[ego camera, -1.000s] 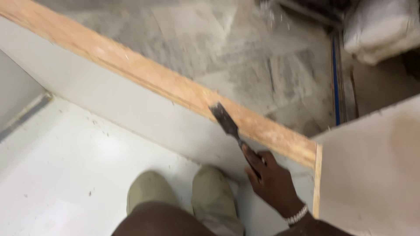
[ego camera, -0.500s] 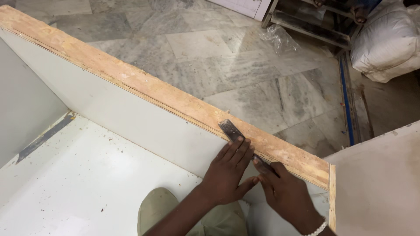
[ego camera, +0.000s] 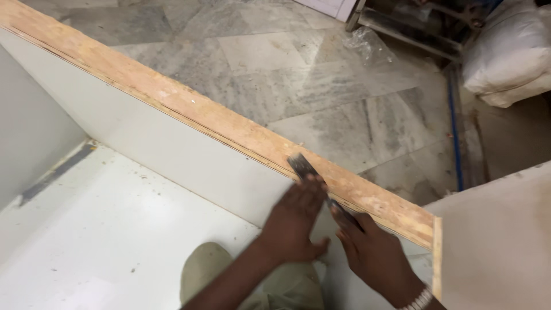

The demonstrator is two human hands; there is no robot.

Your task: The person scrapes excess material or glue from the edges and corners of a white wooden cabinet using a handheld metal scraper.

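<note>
A dark metal chisel lies flat along the raw wooden top edge of a white laminated panel. My right hand grips its handle at the lower right. My left hand rests with its fingers spread, the fingertips pressing on the blade near the panel's edge. Both hands are motion-blurred. The handle is mostly hidden under my right hand.
I stand inside a white box-like cabinet; my shoe rests on its white floor. Another white panel meets the edge at the right. Beyond lie a grey marble floor, a clear plastic bag and a white sack.
My left hand came in and settled on the blade, which only my right hand held at first. The chisel now lies flatter against the wooden edge.
</note>
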